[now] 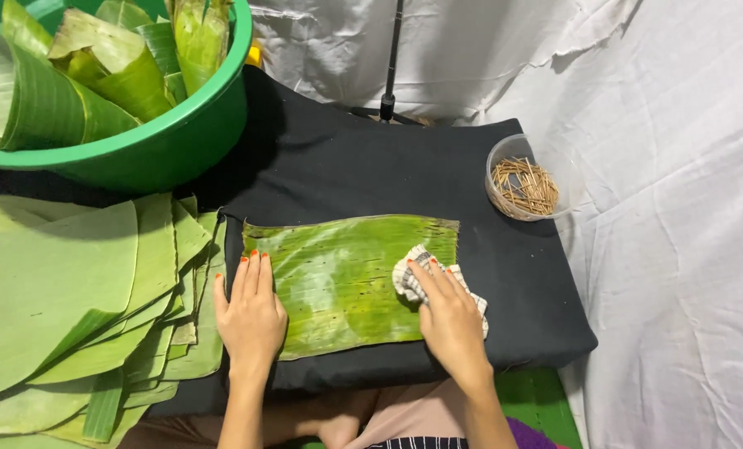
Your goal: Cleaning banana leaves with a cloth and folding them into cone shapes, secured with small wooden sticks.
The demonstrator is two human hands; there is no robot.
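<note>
Centre frame, your left hand lies flat and open, pinning the banana leaf to the black cloth so it stays put, while your right hand presses a checked rag against its surface.

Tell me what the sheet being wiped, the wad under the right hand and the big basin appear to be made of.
The sheet looks like a fresh banana leaf: glossy green, fine parallel veins, frayed edges. The wad under the right hand seems woven cloth, matte, checked in pale and dark, crumpled. The basin looks like moulded plastic: uniform bright green, smooth, slightly shiny, rolled rim.
</note>
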